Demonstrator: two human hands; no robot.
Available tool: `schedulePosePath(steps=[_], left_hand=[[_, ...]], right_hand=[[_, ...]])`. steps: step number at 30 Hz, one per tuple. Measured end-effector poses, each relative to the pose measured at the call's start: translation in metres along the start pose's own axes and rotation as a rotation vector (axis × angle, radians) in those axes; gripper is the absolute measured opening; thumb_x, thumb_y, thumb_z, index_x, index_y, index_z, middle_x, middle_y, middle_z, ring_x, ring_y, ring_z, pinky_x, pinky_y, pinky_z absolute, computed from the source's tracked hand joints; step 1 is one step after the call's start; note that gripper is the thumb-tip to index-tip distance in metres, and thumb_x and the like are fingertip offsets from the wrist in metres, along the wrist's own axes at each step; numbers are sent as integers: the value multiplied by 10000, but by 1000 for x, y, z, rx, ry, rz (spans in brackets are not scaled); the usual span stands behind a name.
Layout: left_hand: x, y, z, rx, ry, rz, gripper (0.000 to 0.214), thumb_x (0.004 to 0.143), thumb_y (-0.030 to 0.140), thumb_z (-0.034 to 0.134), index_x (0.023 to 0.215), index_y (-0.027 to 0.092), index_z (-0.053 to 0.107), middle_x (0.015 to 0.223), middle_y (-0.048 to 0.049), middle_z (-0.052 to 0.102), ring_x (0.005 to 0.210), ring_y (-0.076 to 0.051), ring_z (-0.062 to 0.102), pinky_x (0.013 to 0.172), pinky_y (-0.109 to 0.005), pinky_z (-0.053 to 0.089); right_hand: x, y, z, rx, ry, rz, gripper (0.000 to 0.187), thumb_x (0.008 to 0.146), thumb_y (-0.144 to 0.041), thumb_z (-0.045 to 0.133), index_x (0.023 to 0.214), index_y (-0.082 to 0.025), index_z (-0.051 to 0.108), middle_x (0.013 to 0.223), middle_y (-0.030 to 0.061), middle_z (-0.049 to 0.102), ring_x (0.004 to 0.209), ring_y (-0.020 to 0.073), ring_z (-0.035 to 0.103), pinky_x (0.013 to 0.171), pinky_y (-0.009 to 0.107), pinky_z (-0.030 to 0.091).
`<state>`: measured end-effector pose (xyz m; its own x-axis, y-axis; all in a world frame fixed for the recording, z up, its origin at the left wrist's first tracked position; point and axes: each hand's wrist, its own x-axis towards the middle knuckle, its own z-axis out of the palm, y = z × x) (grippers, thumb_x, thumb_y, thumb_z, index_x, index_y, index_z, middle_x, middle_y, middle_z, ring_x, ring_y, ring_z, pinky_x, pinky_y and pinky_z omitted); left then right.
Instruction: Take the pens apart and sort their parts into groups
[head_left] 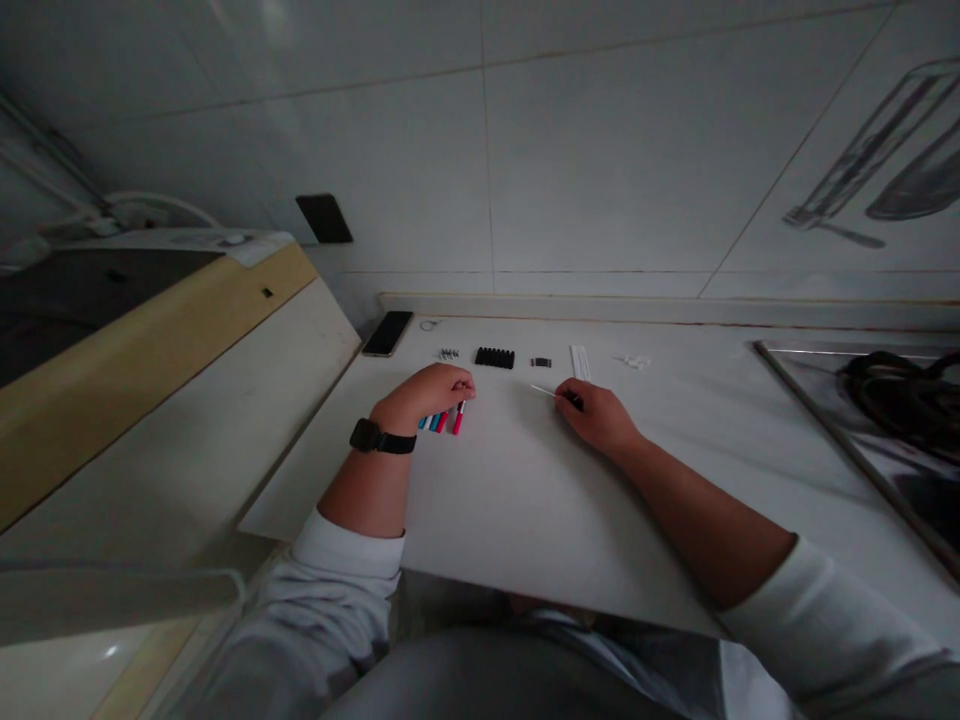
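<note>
My left hand [429,392], with a black watch on its wrist, rests curled on the white sheet [525,500], fingers pinched over a row of small red and blue pen barrels [447,421]. My right hand [598,415] is closed on a small black piece with a thin white rod [543,391] sticking out to the left. Behind the hands lie a row of black caps [494,357], small springs [448,354], a dark small part [541,362] and white rods [580,361].
A phone [387,333] lies at the back left by a small ring [428,325]. White small parts [634,361] lie at the back right. A sink with dark hose [900,390] is at right. A washing machine top [150,330] stands at left, a tiled wall behind.
</note>
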<state>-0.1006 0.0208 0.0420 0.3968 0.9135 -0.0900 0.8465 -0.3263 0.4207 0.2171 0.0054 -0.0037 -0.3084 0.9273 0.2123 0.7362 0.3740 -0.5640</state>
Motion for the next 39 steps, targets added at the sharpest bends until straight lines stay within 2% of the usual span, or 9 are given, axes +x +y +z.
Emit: schedulePosePath(steps=[8, 18, 25, 30, 35, 39], left_hand=[[1, -4, 1, -78, 41, 81, 161, 871, 268, 649, 913, 198, 789, 894, -36, 778, 769, -161, 675, 715, -254, 472], [8, -27, 4, 64, 95, 147, 128, 832, 272, 723, 900, 212, 814, 949, -57, 745, 933, -196, 667, 874, -277, 486], [7, -29, 2, 42, 61, 101, 114, 805, 238, 726, 872, 200, 810, 877, -47, 747, 850, -182, 670, 821, -269, 492], [6, -27, 0, 46, 48, 89, 108, 804, 227, 718, 861, 200, 807, 860, -50, 754, 837, -187, 674, 814, -276, 495], [7, -12, 1, 47, 138, 105, 106, 849, 263, 707, 875, 209, 795, 909, -49, 744, 842, -182, 657, 808, -283, 487], [12, 26, 19, -84, 256, 177, 173, 922, 326, 661, 993, 215, 773, 948, -40, 726, 815, -165, 633, 783, -289, 488]], right_hand=[[1, 2, 1, 0, -10, -2, 165, 940, -311, 555, 967, -226, 694, 918, 65, 747, 806, 207, 664, 751, 313, 463], [1, 2, 0, -28, -7, 0, 164, 934, -300, 562, 980, -231, 703, 915, 53, 752, 799, 199, 665, 739, 303, 462], [1, 3, 0, 5, -11, -12, 176, 928, -305, 559, 963, -226, 713, 911, 51, 742, 799, 194, 655, 768, 313, 475], [1, 3, -1, 121, 95, -119, 207, 932, -339, 561, 934, -210, 723, 988, 90, 699, 854, 201, 647, 820, 334, 510], [2, 1, 2, 292, 124, -78, 255, 918, -433, 587, 939, -213, 714, 953, 81, 674, 841, 199, 630, 784, 333, 508], [4, -8, 5, 649, 64, 87, 341, 865, -554, 635, 886, -214, 655, 782, 12, 629, 714, 161, 567, 683, 295, 447]])
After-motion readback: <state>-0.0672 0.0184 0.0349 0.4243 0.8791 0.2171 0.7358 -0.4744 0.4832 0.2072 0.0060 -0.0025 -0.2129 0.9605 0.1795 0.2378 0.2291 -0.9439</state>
